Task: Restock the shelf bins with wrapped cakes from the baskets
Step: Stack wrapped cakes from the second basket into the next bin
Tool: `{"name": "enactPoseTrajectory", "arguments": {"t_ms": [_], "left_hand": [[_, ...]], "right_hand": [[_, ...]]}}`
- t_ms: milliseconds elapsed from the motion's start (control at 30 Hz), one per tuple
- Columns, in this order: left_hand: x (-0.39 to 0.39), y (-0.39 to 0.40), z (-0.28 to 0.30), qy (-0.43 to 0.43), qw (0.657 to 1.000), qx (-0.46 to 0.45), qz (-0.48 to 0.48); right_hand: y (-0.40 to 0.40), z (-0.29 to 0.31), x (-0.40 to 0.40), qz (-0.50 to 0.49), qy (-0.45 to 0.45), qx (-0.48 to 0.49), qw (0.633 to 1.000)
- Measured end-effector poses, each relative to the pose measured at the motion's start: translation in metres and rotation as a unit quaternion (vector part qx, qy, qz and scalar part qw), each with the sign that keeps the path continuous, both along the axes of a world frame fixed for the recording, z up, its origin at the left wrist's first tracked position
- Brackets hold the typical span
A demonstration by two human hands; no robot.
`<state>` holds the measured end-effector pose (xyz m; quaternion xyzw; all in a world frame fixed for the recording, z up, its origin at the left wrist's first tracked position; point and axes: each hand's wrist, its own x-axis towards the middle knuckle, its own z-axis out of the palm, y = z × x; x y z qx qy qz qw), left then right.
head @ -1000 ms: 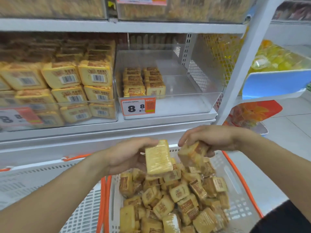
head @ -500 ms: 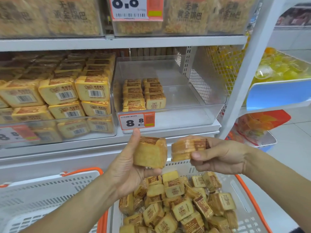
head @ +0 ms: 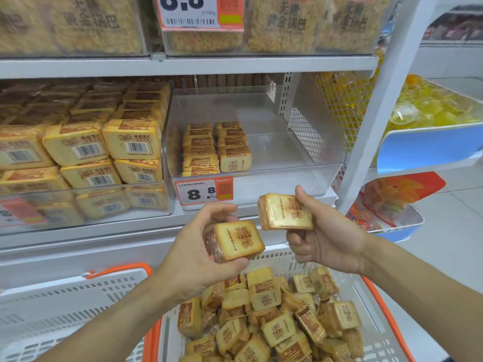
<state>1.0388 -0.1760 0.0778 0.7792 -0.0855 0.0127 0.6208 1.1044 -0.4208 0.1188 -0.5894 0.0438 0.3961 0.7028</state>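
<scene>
Wrapped square golden cakes: left hand [head: 193, 253] grips one [head: 236, 240], right hand [head: 326, 239] grips another [head: 286, 212]; clear plastic shelf bin [head: 274, 150] lies directly ahead and above, right hand nearer.

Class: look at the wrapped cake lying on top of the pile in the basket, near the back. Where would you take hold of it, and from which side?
Grip the top cake across its two narrow side edges, coming down from above. It lies highest on the pile in the basket, with its sides partly free, while neighbours crowd it lower down. Probably a thumb-and-fingers pinch, much as the right hand holds its own cake.
</scene>
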Motion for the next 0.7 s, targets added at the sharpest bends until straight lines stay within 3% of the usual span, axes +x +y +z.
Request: {"name": "enactPoseTrajectory", "arguments": {"t_ms": [233,333,500,700], "left_hand": [[0.000,-0.001,0.002,0.014,1.000,-0.002,0.008],[0.003,-0.001,0.005,0.092,0.993,-0.067,0.016],[0.007,-0.004,0.022,0.255,0.929,-0.268,0.021],[0.004,-0.008,0.034,0.395,0.850,-0.344,0.054]], "right_hand": [[0.010,-0.006,-0.006,-0.035,-0.023,0.020,0.999],[0.012,-0.006,-0.008,-0.046,-0.038,0.032,0.998],[0.007,-0.006,-0.008,-0.027,-0.116,0.040,0.992],[0.007,-0.004,-0.012,-0.066,-0.221,-0.059,0.971]]}}
